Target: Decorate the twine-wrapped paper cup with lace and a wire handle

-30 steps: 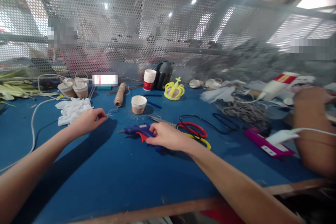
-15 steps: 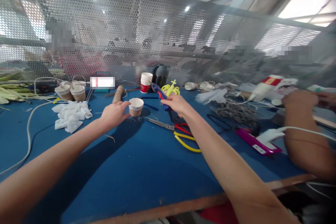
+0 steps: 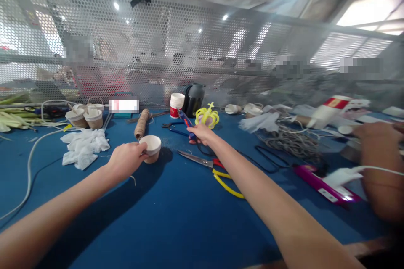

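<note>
My left hand (image 3: 128, 157) pinches the rim of a small white paper cup (image 3: 151, 144) whose lower part is wrapped in brown twine. The cup is upright over the blue table, its inside bare. In my right hand (image 3: 202, 133) is a blue and red glue gun (image 3: 185, 118), its nozzle pointing away and up to the left. A spool of twine (image 3: 142, 123) lies just behind the cup. Scissors with red and yellow handles (image 3: 202, 160) rest open below my right wrist. Behind that hand stands a yellow crown-shaped ornament (image 3: 207, 116).
Twine-wrapped cups (image 3: 94, 118) and crumpled white cloth (image 3: 85, 146) lie left. Stacked paper cups (image 3: 177, 104) and a dark kettle (image 3: 195, 98) stand behind. Pliers (image 3: 172, 125) lie near them. At right are a purple power strip (image 3: 325, 185), grey cord (image 3: 290, 141) and another person's arm (image 3: 380, 172).
My left hand has closed on the cup's rim, and the cup has moved left and nearer to me. My right hand with the glue gun has shifted slightly left and lower in view.
</note>
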A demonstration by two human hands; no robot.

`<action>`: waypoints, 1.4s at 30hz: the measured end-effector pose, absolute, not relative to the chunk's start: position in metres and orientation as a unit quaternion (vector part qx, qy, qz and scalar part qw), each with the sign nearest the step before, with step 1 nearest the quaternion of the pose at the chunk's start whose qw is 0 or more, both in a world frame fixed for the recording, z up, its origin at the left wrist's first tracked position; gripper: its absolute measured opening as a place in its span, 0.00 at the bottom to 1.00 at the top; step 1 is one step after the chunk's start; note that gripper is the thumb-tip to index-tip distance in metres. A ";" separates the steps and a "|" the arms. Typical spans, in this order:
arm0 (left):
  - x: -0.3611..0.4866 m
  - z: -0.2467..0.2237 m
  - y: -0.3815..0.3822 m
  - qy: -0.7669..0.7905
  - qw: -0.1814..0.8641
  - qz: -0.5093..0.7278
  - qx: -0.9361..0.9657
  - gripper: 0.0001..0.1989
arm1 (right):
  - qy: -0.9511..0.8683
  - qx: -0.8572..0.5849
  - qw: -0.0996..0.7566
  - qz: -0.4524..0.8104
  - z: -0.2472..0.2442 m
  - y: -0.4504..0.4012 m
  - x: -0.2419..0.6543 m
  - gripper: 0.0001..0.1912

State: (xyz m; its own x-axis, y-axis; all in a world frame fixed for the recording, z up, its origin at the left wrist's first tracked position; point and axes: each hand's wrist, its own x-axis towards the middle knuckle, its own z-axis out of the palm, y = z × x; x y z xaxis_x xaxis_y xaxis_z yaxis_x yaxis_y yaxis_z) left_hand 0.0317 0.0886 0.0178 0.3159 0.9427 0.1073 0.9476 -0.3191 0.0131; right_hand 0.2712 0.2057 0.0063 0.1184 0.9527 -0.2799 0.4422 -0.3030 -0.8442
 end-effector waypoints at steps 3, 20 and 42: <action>0.027 0.015 0.082 -0.582 0.017 -0.046 -0.812 0.10 | -0.509 -0.686 0.290 0.430 0.001 0.206 0.272 0.16; 0.035 0.005 0.096 -0.559 -0.015 -0.152 -0.815 0.09 | -0.544 -0.654 0.344 0.397 0.005 0.227 0.235 0.16; 0.025 0.039 0.029 -0.386 -0.664 -0.377 -0.518 0.13 | -0.657 -0.423 0.381 0.495 0.053 0.045 0.235 0.11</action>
State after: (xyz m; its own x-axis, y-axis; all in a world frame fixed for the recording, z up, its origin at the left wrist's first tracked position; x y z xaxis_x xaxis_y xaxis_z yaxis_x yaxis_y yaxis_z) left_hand 0.0252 0.0294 0.0388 0.4188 0.8998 -0.1225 -0.1007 0.1801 0.9785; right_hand 0.2346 0.0453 0.0531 -0.3525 0.9323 0.0807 0.1787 0.1518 -0.9721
